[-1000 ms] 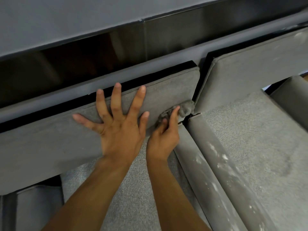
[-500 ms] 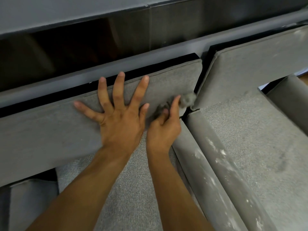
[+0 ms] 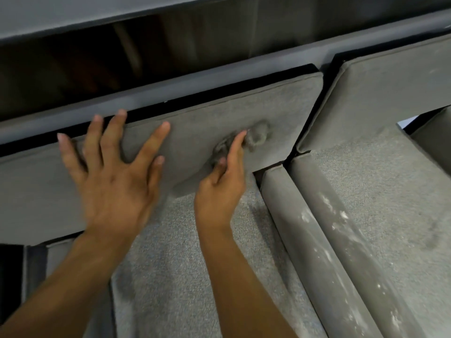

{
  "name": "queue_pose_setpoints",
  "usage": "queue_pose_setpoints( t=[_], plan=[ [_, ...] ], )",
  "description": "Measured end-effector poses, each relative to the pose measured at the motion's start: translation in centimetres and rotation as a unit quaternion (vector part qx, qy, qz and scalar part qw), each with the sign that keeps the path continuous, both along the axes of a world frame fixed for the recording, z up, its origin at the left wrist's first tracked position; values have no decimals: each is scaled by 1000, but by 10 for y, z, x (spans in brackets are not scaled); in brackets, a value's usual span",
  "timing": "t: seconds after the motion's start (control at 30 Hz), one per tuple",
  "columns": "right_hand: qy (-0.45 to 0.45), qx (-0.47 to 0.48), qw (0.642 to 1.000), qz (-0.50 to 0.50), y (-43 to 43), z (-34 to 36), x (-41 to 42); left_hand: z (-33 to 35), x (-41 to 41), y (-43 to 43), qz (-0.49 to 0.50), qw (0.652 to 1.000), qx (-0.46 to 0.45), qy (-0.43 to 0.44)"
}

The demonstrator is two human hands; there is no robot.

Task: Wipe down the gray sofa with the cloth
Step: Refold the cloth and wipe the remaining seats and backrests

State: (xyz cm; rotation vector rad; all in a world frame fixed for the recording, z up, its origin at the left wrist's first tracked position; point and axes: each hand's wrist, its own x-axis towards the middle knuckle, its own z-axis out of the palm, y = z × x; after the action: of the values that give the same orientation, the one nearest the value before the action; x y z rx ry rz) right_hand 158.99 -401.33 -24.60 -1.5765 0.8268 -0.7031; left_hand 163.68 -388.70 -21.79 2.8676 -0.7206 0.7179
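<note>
Two hands on the gray sofa (image 3: pixel 366 191), wiping its back cushion (image 3: pixel 202 118).
The cloth (image 3: pixel 256 136), blurred and nearly cushion-coloured, is half hidden under the right hand (image 3: pixel 219 189), which pinches it; the left hand (image 3: pixel 114 181) lies flat beside it, fingers spread. A second ago the cloth sat at the cushion's right corner.
</note>
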Motion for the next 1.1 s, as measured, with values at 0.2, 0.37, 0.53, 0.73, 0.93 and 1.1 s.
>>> queue_pose_setpoints(
  t=[0.2, 0.37, 0.53, 0.73, 0.93, 1.1],
  plan=[
    [72, 137, 988, -7, 9, -14, -6, -10, 7, 3, 18, 1000, -12, -4],
    [10, 113, 993, -14, 28, 9, 4, -11, 10, 3, 2, 1000, -16, 5],
    [78, 176, 981, -13, 44, -13, 5, -11, 10, 2, 6, 999, -10, 33],
    [-25, 81, 996, -8, 68, 28, 7, -11, 10, 7, -9, 1000, 11, 24],
    [87, 243, 966, -1, 80, -12, 4, -4, 5, 37, -15, 1000, -20, 19],
    [53, 196, 979, 4, 93, 15, 10, -12, -2, 98, 28, 999, -31, 9]
  ],
)
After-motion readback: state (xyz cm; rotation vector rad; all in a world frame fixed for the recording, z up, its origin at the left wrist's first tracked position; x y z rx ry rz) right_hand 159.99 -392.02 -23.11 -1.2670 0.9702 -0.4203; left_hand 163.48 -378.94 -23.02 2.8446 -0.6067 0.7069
